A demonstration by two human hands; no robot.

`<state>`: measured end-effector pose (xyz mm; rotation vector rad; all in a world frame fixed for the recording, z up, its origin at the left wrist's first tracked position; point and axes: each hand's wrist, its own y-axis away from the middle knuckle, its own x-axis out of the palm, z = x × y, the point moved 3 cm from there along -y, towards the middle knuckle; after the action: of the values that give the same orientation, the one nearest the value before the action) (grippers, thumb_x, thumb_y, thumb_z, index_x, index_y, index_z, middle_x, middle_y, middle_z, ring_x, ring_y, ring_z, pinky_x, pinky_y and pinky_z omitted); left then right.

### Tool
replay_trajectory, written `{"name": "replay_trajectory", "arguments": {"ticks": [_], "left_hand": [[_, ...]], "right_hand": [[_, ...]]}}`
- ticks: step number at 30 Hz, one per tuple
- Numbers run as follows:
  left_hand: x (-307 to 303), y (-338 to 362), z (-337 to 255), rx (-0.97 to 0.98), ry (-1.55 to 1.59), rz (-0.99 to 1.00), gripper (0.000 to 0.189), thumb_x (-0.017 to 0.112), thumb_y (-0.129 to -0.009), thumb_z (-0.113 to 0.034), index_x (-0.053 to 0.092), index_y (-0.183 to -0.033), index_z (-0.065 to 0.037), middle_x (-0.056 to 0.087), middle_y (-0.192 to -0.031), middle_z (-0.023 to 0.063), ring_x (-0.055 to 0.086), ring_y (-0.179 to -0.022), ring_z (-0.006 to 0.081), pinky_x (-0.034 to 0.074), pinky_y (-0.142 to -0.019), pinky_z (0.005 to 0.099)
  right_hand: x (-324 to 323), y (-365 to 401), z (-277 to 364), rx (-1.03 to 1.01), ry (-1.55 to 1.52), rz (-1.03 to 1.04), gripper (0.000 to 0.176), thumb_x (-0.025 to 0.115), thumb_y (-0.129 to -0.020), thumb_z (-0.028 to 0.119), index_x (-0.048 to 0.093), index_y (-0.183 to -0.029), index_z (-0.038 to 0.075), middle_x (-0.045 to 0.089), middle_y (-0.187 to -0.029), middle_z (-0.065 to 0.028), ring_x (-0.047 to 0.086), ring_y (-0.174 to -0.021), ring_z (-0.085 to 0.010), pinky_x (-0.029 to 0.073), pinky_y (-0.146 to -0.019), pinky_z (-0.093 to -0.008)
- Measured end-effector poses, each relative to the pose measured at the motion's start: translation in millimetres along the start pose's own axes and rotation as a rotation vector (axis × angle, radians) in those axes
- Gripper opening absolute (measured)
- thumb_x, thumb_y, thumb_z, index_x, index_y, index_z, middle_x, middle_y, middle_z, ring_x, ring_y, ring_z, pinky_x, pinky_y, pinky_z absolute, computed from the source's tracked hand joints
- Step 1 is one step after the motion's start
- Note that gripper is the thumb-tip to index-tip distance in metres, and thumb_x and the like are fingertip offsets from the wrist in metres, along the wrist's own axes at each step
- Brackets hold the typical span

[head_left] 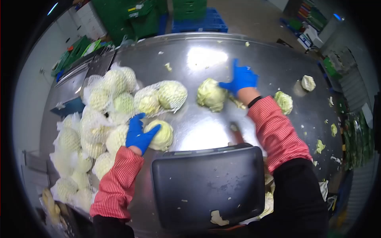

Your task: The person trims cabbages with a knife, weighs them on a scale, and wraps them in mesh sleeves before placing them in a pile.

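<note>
My left hand (140, 134), in a blue glove, has its fingers spread against the left side of a bare cabbage (162, 136). Up and to the right, my right hand (241, 78), also gloved in blue, is spread with its thumb at the right edge of another cabbage (211, 95). Between the hands, farther back, two cabbages in white netting (172, 95) lie side by side. Many netted cabbages (95, 131) are heaped on the left of the metal table (186, 51).
A black tray (208, 186) with leaf scraps stands at the near edge. A knife (236, 133) lies behind it, partly hidden. Small cabbages (283, 102) and loose leaves (320, 146) are at the right. Green crates (189, 10) on a blue pallet (202, 23) stand beyond the table.
</note>
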<state>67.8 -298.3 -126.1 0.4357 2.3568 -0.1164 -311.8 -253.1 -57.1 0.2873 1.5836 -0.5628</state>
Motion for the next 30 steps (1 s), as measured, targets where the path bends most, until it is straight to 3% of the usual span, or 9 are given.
{"name": "replay_trajectory", "arguments": {"ticks": [3, 7, 10, 11, 16, 21, 25, 27, 30], "left_hand": [[21, 5, 8, -0.02, -0.371, 0.157, 0.113, 0.081, -0.053, -0.057, 0.032, -0.138, -0.003, 0.049, -0.122, 0.0243, 0.049, -0.114, 0.0385, 0.041, -0.098, 0.0422], [38, -21, 25, 0.007, -0.056, 0.195, 0.112, 0.082, -0.052, -0.056, 0.034, -0.137, -0.002, 0.048, -0.126, 0.0245, 0.049, -0.117, 0.0367, 0.042, -0.098, 0.0424], [25, -17, 18, -0.06, 0.408, 0.192, 0.093, 0.081, -0.064, -0.043, 0.036, -0.134, -0.001, 0.05, -0.124, 0.0176, 0.051, -0.114, 0.0288, 0.041, -0.098, 0.0386], [20, -16, 12, -0.104, 0.57, 0.184, 0.089, 0.081, -0.067, -0.039, 0.037, -0.133, -0.001, 0.05, -0.124, 0.0159, 0.051, -0.114, 0.0273, 0.041, -0.098, 0.0378], [-34, 46, -102, 0.284, 0.667, 0.357, 0.092, 0.082, -0.067, -0.024, 0.03, -0.138, -0.002, 0.04, -0.135, 0.0141, 0.038, -0.127, 0.0249, 0.031, -0.107, 0.0373], [-6, 156, -154, 0.391, 0.464, 0.474, 0.106, 0.087, -0.058, -0.025, 0.025, -0.142, -0.003, 0.035, -0.14, 0.0146, 0.038, -0.127, 0.0267, 0.033, -0.106, 0.0378], [21, 210, -155, 0.46, 0.284, 0.338, 0.109, 0.087, -0.057, -0.025, 0.023, -0.143, -0.002, 0.032, -0.141, 0.0147, 0.039, -0.125, 0.0269, 0.034, -0.105, 0.038], [27, 223, -154, 0.479, 0.215, 0.277, 0.109, 0.086, -0.059, -0.024, 0.022, -0.143, -0.002, 0.03, -0.142, 0.0149, 0.039, -0.126, 0.0271, 0.034, -0.105, 0.0379], [16, 229, -154, 0.515, 0.377, 0.255, 0.099, 0.08, -0.069, -0.028, 0.021, -0.144, -0.002, 0.026, -0.146, 0.0155, 0.035, -0.13, 0.029, 0.028, -0.108, 0.0395]], "right_hand": [[86, -15, -85, 0.101, -0.382, 0.217, 0.092, 0.076, -0.06, 0.057, 0.045, -0.129, 0.005, 0.057, -0.119, -0.0214, 0.057, -0.108, -0.0367, 0.047, -0.092, -0.041], [102, 9, -111, 0.242, -0.895, 0.126, 0.072, 0.077, -0.069, 0.042, 0.05, -0.121, 0.0, 0.062, -0.109, -0.0166, 0.06, -0.103, -0.0278, 0.048, -0.088, -0.0352], [41, 51, -97, 0.34, -1.371, 0.416, 0.065, 0.075, -0.075, 0.032, 0.047, -0.124, 0.0, 0.059, -0.112, -0.0123, 0.058, -0.103, -0.0219, 0.047, -0.089, -0.0328], [23, 63, -95, 0.242, -1.35, 0.338, 0.065, 0.074, -0.076, 0.031, 0.045, -0.126, 0.0, 0.058, -0.114, -0.0124, 0.057, -0.104, -0.0216, 0.047, -0.089, -0.0328], [-74, 169, -71, -0.15, -1.206, 0.123, 0.081, 0.078, -0.072, 0.033, 0.037, -0.136, 0.005, 0.052, -0.121, -0.0141, 0.053, -0.11, -0.0231, 0.044, -0.093, -0.0351], [-135, 274, -37, -0.243, -0.873, 0.142, 0.107, 0.084, -0.057, 0.04, 0.027, -0.144, 0.012, 0.05, -0.116, -0.0238, 0.054, -0.106, -0.0386, 0.046, -0.089, -0.043], [-114, 322, -22, -0.211, -0.563, 0.113, 0.106, 0.081, -0.059, 0.044, 0.027, -0.145, 0.015, 0.047, -0.12, -0.03, 0.05, -0.109, -0.0432, 0.043, -0.091, -0.0464], [-117, 335, -22, -0.22, -0.626, 0.016, 0.108, 0.078, -0.06, 0.051, 0.024, -0.146, 0.016, 0.044, -0.12, -0.0346, 0.049, -0.108, -0.0469, 0.042, -0.092, -0.0476], [-147, 353, -38, -0.143, -0.622, -0.054, 0.098, 0.072, -0.068, 0.052, 0.025, -0.145, 0.014, 0.048, -0.113, -0.0286, 0.053, -0.098, -0.0414, 0.044, -0.086, -0.0465]]}}
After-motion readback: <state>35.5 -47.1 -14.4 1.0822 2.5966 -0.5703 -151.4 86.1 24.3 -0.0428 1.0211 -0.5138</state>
